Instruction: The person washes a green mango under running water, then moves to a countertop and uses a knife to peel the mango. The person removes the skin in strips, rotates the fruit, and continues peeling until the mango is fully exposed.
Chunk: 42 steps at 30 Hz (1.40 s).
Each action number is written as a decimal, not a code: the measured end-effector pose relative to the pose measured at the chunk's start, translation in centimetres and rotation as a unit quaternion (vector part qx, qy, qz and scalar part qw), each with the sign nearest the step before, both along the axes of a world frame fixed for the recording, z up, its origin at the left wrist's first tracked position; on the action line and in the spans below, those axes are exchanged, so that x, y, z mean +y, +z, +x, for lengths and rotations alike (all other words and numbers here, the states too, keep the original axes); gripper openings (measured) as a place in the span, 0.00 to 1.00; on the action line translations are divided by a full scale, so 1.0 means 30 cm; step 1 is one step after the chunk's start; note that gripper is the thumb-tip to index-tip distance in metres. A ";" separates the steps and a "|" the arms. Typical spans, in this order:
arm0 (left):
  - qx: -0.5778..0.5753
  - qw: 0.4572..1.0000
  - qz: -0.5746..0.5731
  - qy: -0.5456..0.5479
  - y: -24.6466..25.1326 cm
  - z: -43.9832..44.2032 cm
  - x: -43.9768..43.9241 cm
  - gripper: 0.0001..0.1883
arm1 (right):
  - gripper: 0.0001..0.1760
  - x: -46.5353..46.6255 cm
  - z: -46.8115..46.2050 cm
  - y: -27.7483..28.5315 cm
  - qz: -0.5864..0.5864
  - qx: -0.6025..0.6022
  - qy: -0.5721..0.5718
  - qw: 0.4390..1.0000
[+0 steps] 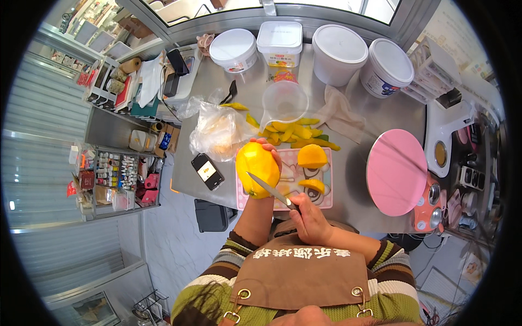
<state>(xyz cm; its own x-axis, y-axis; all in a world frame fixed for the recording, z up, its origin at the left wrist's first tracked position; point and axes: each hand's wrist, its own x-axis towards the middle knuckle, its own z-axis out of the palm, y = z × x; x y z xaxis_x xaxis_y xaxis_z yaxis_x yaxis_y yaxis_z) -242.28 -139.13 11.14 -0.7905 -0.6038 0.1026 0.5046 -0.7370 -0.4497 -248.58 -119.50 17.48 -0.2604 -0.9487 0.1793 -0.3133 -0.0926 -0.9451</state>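
Note:
A peeled yellow mango (256, 165) rests in my left hand (276, 157), whose fingers curl round its far side and mostly hide behind it. My right hand (310, 218) grips a paring knife (270, 188) by its dark handle. The blade points up and left, its tip over the mango's lower part; I cannot tell whether it touches. Both hands are above the near edge of a pink patterned cutting board (291, 177). On the board's right half lie a thick cut mango piece (312, 155) and a smaller slice (312, 186).
Behind the board are mango peels (299, 131) and a clear plastic measuring jug (285, 102). Left are a plastic bag (222, 132) and a phone (208, 171). A cloth (342, 114) and a pink turntable (396, 173) lie right. White lidded tubs (340, 55) line the back.

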 end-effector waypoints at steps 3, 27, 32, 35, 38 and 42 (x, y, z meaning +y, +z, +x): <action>-0.010 1.000 0.004 0.013 0.015 -0.002 0.003 0.21 | 0.17 0.002 0.006 0.000 -0.009 0.015 0.001 1.000; -0.205 0.979 -0.001 -0.003 0.047 0.098 0.051 0.19 | 0.19 0.001 -0.098 0.074 -0.031 0.284 0.030 0.958; -0.195 0.980 0.029 -0.024 0.070 0.099 0.068 0.17 | 0.14 -0.011 -0.110 0.096 -0.023 0.296 0.041 0.954; -0.173 0.984 0.029 -0.030 0.078 0.098 0.070 0.16 | 0.14 -0.014 -0.112 0.101 -0.026 0.296 0.045 0.954; -0.158 0.987 0.026 -0.025 0.078 0.096 0.080 0.17 | 0.14 -0.017 -0.112 0.099 -0.036 0.299 0.042 0.953; -0.157 0.987 0.028 -0.022 0.078 0.096 0.095 0.18 | 0.14 -0.017 -0.112 0.090 -0.044 0.307 0.037 0.950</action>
